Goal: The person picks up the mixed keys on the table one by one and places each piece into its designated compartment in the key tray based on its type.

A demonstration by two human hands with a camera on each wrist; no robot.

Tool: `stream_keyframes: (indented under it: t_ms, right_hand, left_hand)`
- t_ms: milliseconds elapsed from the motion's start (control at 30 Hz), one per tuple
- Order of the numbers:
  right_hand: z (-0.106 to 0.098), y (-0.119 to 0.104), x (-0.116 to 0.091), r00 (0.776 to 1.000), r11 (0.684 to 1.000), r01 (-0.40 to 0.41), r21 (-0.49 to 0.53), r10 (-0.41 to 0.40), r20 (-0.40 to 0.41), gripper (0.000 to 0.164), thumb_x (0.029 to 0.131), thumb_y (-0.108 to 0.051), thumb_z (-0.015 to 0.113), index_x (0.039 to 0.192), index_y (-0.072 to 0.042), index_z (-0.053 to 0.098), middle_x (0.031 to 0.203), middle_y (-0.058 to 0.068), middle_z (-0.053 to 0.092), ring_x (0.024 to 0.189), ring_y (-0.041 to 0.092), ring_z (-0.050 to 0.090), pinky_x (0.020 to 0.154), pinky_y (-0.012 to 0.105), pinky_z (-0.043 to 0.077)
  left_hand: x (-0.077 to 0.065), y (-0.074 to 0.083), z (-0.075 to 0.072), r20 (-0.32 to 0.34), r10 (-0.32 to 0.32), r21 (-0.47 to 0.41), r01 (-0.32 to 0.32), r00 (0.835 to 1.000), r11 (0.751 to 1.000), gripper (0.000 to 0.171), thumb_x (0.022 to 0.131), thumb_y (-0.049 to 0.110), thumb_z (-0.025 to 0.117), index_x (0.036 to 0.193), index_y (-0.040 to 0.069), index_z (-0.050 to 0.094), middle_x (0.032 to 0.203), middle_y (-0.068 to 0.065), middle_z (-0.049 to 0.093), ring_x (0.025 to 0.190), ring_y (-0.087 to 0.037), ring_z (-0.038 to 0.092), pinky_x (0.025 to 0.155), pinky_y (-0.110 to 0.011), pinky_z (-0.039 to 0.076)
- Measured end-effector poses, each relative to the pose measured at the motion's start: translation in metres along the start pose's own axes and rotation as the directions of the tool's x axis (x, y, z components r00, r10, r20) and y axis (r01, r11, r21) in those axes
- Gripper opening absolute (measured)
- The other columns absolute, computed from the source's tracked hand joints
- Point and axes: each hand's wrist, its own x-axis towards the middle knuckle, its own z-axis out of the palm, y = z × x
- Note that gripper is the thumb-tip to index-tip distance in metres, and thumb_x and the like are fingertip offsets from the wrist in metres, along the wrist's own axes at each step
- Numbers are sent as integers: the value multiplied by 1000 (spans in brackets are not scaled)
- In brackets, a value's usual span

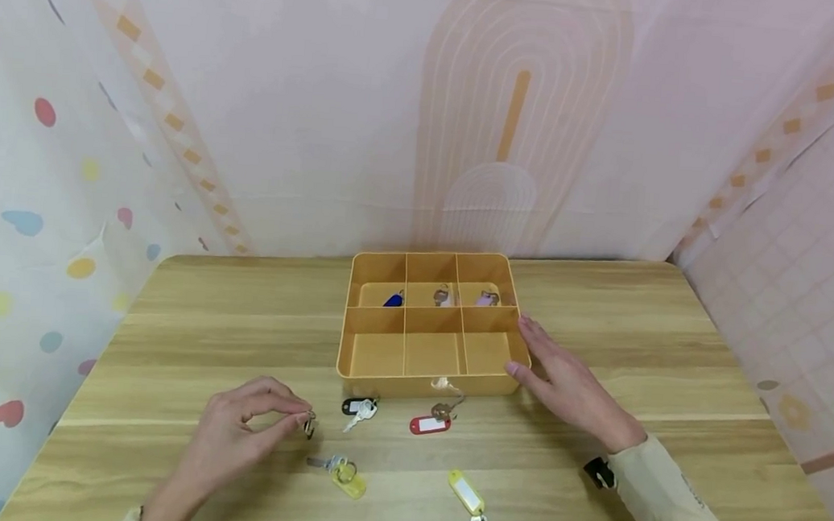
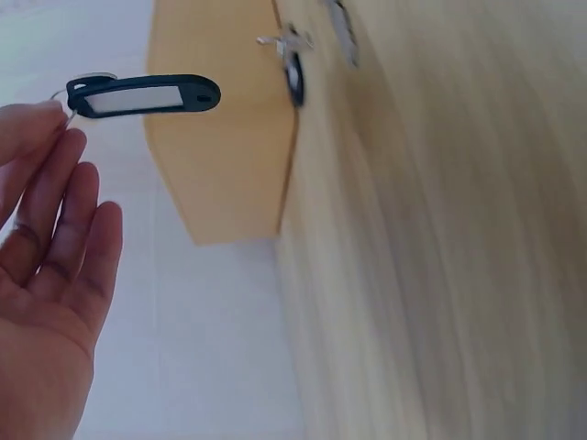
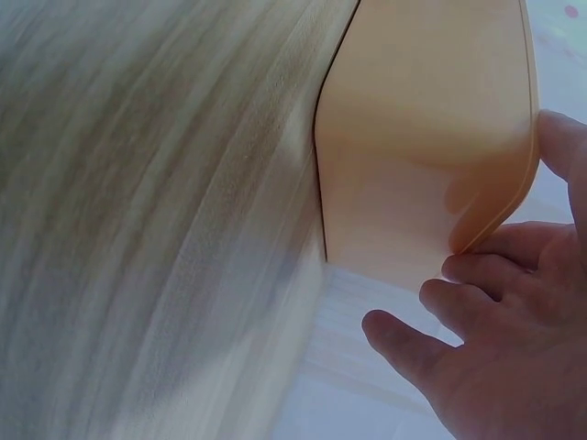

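Mid-sort, apparently — pinching black key tag (image 2: 142, 96) by one end in left hand (image 1: 246, 424), above table (image 1: 237, 337) off near left corner of tray (image 1: 379, 385), touching tray's right side with relaxed right hand (image 1: 574, 386) — probably needing a lift across and release into a bare front compartment (image 1: 430, 354) next.

At four o'clock, the right hand (image 3: 518, 335) touches the rim of an orange box (image 3: 422, 119) at one o'clock. A wood-grained tabletop (image 3: 156, 211) spans nine o'clock.
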Motion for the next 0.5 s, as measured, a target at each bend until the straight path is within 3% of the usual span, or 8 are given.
stream_keyframes:
  t_ms: [300,500]
  right_hand:
    - [1,1,-1,1000,1000,1,7,-1,-11,79,109,-48,49,165,-4,18,172,9,11,156,38,17,123,60,20]
    - [1,2,0,1000,1000,2,10,-2,-15,79,108,-48,50,165,-4,18,172,9,11,156,38,17,123,60,21]
  left_hand:
    - [15,25,9,-91,-111,-3,111,990,994,32,69,-10,87,87,17,82,91,8,74,85,-5,69,84,-11,51]
    - [26,35,17,-143,-139,-18,138,980,990,29,72,-9,85,87,16,81,92,6,75,88,-6,69,88,-11,50]
